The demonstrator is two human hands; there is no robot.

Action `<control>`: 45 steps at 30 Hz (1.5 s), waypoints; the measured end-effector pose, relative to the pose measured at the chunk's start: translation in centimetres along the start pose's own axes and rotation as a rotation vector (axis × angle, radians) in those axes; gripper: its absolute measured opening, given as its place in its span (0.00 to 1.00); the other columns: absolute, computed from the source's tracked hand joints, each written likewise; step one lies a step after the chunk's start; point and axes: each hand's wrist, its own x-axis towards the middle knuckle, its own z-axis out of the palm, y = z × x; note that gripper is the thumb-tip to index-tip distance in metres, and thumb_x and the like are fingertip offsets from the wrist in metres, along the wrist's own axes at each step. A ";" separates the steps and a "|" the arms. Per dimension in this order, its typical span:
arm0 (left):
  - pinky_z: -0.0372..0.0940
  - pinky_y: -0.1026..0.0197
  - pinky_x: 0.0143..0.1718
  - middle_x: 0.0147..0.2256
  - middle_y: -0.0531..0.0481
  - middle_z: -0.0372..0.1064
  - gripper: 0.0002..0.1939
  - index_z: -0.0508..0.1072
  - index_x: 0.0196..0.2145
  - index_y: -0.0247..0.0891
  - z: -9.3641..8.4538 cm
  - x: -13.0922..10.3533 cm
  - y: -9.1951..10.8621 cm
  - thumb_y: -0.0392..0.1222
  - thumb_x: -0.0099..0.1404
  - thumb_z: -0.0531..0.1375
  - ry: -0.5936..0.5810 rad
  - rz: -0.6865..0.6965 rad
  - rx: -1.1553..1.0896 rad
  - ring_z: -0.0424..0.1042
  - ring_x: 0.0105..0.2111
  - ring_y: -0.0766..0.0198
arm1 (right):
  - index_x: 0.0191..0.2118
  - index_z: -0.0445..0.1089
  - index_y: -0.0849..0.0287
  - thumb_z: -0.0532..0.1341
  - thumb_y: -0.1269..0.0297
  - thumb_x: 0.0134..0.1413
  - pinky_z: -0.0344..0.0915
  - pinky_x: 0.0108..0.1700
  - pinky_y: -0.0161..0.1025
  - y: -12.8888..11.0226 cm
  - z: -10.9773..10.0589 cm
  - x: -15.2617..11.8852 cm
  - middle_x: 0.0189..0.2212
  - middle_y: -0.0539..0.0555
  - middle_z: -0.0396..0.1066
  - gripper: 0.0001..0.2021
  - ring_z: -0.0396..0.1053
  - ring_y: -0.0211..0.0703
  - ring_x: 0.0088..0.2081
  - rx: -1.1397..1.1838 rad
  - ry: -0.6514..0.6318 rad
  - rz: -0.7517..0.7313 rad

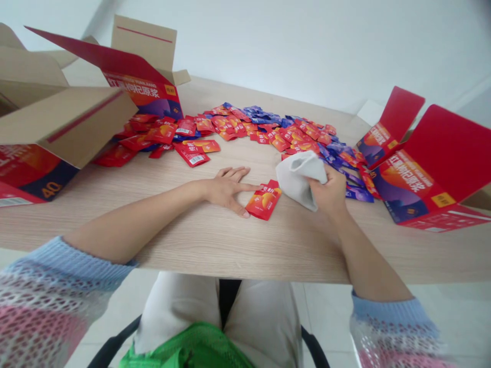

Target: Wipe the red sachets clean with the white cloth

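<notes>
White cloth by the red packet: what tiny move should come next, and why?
I'd probably bring the white cloth onto the red packet and wipe gently. The right hand grips the cloth right beside it, and the left hand touches the packet's edge, perhaps steadying it on the table.

Single view, head-worn: shot from above the lap, facing forward and steeply down across the pale wood-grain tabletop (215, 250) to the plain white wall (291, 46). Wide coverage. Nearest: beige-trousered lap (176, 301) at bottom centre, blue-white-pink openwork knit sleeves (57, 301) in both lower corners. Bare left hand (229, 190) and bare right hand (330, 191) sit mid-frame, middle distance, backs seen from above. Wall farthest. Table's back edge slants down rightward. Open red-and-purple cardboard boxes (412, 176) flank the view, cropped at both side edges.
</notes>
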 end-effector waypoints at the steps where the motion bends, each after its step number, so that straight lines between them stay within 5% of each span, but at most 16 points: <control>1: 0.29 0.36 0.63 0.71 0.46 0.22 0.49 0.51 0.66 0.60 0.0 0.0 0.0 0.74 0.51 0.59 0.000 0.002 0.003 0.24 0.69 0.41 | 0.37 0.77 0.60 0.62 0.67 0.49 0.66 0.33 0.41 -0.3 0.2 -0.3 0.30 0.52 0.77 0.09 0.72 0.49 0.32 -0.028 -0.061 -0.019; 10: 0.28 0.38 0.64 0.70 0.45 0.21 0.48 0.58 0.65 0.54 0.3 0.1 -0.1 0.74 0.51 0.59 0.004 0.006 0.024 0.24 0.68 0.39 | 0.55 0.71 0.51 0.61 0.71 0.48 0.70 0.42 0.44 -4.3 3.0 -4.0 0.49 0.54 0.76 0.25 0.74 0.54 0.45 -0.368 -0.559 -0.226; 14: 0.29 0.37 0.63 0.71 0.46 0.21 0.48 0.54 0.66 0.56 0.4 0.1 -0.3 0.71 0.51 0.61 0.005 0.009 0.028 0.24 0.68 0.38 | 0.54 0.72 0.50 0.62 0.70 0.45 0.69 0.39 0.43 -5.6 2.7 -4.5 0.43 0.54 0.78 0.26 0.76 0.53 0.41 -0.373 -0.643 -0.261; 24: 0.30 0.35 0.63 0.71 0.52 0.22 0.47 0.49 0.67 0.62 0.2 0.4 -0.6 0.65 0.53 0.63 -0.019 -0.006 0.060 0.27 0.68 0.36 | 0.48 0.76 0.51 0.61 0.75 0.48 0.67 0.46 0.37 -5.9 1.8 -4.1 0.44 0.49 0.78 0.22 0.75 0.43 0.44 0.280 -0.995 -0.277; 27: 0.29 0.36 0.64 0.71 0.52 0.22 0.49 0.50 0.67 0.60 0.2 0.4 -0.5 0.68 0.51 0.62 -0.025 -0.013 0.057 0.27 0.68 0.38 | 0.43 0.77 0.55 0.60 0.71 0.51 0.68 0.42 0.38 -5.1 2.2 -4.0 0.40 0.49 0.79 0.14 0.75 0.44 0.40 0.377 -0.813 -0.193; 33: 0.29 0.36 0.64 0.71 0.49 0.21 0.50 0.49 0.67 0.59 0.0 0.2 0.0 0.74 0.51 0.60 -0.024 -0.024 0.032 0.26 0.68 0.37 | 0.40 0.73 0.57 0.56 0.61 0.60 0.70 0.40 0.45 -1.8 0.9 -1.4 0.35 0.56 0.76 0.10 0.73 0.50 0.37 0.043 0.193 0.073; 36: 0.29 0.36 0.64 0.71 0.48 0.20 0.50 0.48 0.67 0.59 -0.1 0.1 0.2 0.73 0.52 0.59 -0.016 -0.023 0.039 0.26 0.68 0.37 | 0.43 0.72 0.58 0.56 0.64 0.58 0.69 0.43 0.50 -0.8 0.1 -0.5 0.38 0.60 0.76 0.11 0.73 0.54 0.41 -0.172 0.307 0.061; 41: 0.31 0.37 0.64 0.71 0.47 0.21 0.50 0.50 0.67 0.57 0.1 0.0 0.1 0.74 0.51 0.59 0.002 -0.002 0.055 0.27 0.68 0.38 | 0.52 0.69 0.57 0.56 0.70 0.54 0.69 0.46 0.54 -1.7 2.0 -2.4 0.43 0.60 0.77 0.19 0.74 0.60 0.44 -0.301 -0.121 0.045; 45: 0.29 0.40 0.65 0.71 0.45 0.24 0.48 0.61 0.64 0.49 0.6 0.2 -0.5 0.74 0.50 0.59 0.019 0.004 0.067 0.27 0.68 0.38 | 0.62 0.62 0.60 0.54 0.73 0.52 0.61 0.59 0.53 -3.5 4.3 -4.6 0.58 0.60 0.68 0.29 0.66 0.54 0.58 -0.156 -0.563 -0.157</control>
